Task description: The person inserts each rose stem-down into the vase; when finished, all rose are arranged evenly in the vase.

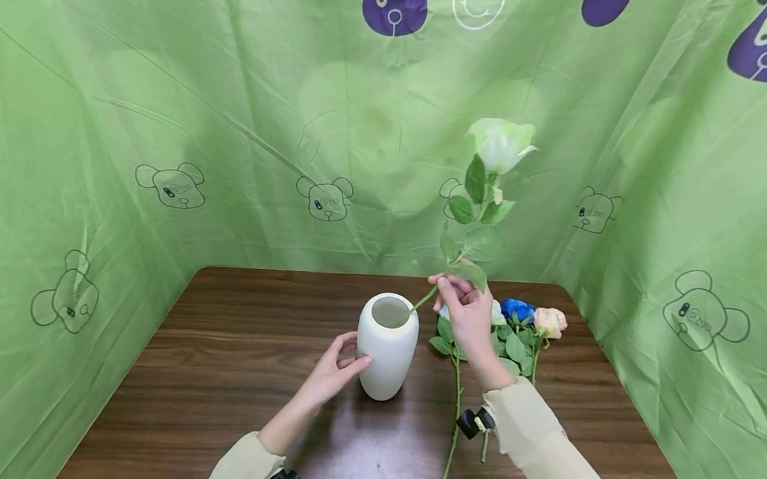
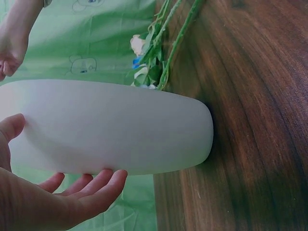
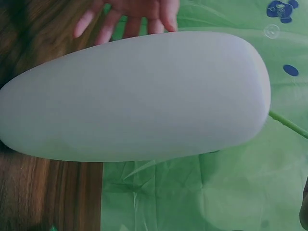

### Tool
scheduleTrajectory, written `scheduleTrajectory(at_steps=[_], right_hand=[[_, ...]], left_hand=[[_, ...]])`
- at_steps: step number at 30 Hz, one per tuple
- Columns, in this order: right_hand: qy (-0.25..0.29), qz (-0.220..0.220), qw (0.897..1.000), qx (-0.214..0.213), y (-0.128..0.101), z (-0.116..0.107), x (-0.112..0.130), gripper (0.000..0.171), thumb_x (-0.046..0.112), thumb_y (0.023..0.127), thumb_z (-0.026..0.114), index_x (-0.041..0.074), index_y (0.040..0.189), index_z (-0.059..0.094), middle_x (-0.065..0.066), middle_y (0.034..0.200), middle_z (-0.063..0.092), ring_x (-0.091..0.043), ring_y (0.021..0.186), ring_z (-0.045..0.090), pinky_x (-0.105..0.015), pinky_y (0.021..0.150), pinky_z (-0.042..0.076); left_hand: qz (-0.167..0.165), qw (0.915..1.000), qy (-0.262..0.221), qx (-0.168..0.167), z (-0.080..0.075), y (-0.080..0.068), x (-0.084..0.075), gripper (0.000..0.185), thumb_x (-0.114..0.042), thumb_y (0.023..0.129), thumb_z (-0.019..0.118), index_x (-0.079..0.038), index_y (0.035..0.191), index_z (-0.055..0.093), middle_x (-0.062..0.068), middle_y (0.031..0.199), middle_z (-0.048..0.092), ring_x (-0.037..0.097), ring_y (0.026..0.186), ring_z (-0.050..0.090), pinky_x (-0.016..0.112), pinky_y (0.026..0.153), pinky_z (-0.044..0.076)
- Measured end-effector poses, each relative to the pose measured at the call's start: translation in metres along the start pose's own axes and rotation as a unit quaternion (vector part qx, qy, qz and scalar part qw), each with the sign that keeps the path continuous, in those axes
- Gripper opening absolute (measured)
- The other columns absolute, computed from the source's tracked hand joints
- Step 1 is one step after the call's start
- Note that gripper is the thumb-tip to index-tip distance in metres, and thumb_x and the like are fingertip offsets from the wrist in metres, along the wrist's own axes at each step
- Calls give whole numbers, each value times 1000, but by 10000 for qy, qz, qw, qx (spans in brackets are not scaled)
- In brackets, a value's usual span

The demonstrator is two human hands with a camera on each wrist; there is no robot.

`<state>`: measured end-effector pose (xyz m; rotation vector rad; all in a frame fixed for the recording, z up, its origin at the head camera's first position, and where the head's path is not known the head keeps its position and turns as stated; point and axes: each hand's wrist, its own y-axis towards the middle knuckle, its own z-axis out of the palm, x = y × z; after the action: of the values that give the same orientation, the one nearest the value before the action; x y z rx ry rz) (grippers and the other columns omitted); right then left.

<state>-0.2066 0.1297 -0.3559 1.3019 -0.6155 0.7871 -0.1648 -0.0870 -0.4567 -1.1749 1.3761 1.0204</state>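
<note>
A tall white vase stands upright on the wooden table. My left hand holds its left side, thumb on the near face and fingers along the flank; the left wrist view shows the fingertips at the vase's edge. Above and right of the vase, my right hand pinches the green stem of a white rose with green-tinged petals. The rose leans up to the right, and its stem's lower end dips into the vase mouth. In the right wrist view the stem shows beside the vase's rim.
Right of the vase lie several more artificial roses, among them a blue rose and a pale peach rose, their long stems toward the near edge. A green printed curtain encloses the brown table behind and at both sides.
</note>
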Motion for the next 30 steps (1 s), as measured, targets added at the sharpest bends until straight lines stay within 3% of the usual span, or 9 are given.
scheduleTrajectory(at_steps=[5,12,16,21,24,30], right_hand=[[-957,99,9924,769,-5,11,12,30,-10,87,52,-6,116,44,-24,85,64,-15,47,50,-24,44,43],[-2205,-179,9586,1792,-13,15,12,27,-7,85,58,-5,112,51,-18,83,67,-10,44,44,-21,40,35],[-2537,66,9418,2203,-18,16,11,30,-3,86,59,-3,115,51,-14,85,68,-6,44,37,-21,41,31],[-2438,399,9420,2271,-21,14,10,32,-9,84,54,-3,116,53,-15,87,68,-7,46,40,-21,45,32],[-2401,403,9432,2261,-23,10,-2,33,-10,83,54,-1,115,55,-13,88,68,-7,45,39,-21,43,32],[-2693,403,9349,2276,-26,2,-22,28,0,85,57,11,111,62,1,92,68,-6,45,41,-23,39,34]], left_hand=[[24,10000,-12,-26,0,1,2,57,-19,85,65,0,132,38,26,126,44,41,110,48,46,91,41],[-94,9999,-5,58,-1,2,1,58,-20,86,64,-1,133,37,27,127,43,42,110,47,47,90,42],[-77,9999,-28,120,-1,-4,-13,56,-18,86,64,2,131,37,29,126,43,44,110,47,48,89,42],[-63,9999,0,118,0,-12,-31,54,-16,87,62,5,129,38,31,125,43,45,109,47,48,90,41],[-73,9999,24,81,1,-13,-34,53,-15,87,62,5,129,38,30,125,43,45,110,47,48,90,41],[-106,9999,63,49,1,-13,-33,52,-15,87,61,4,130,38,30,125,43,44,110,46,48,90,41]])
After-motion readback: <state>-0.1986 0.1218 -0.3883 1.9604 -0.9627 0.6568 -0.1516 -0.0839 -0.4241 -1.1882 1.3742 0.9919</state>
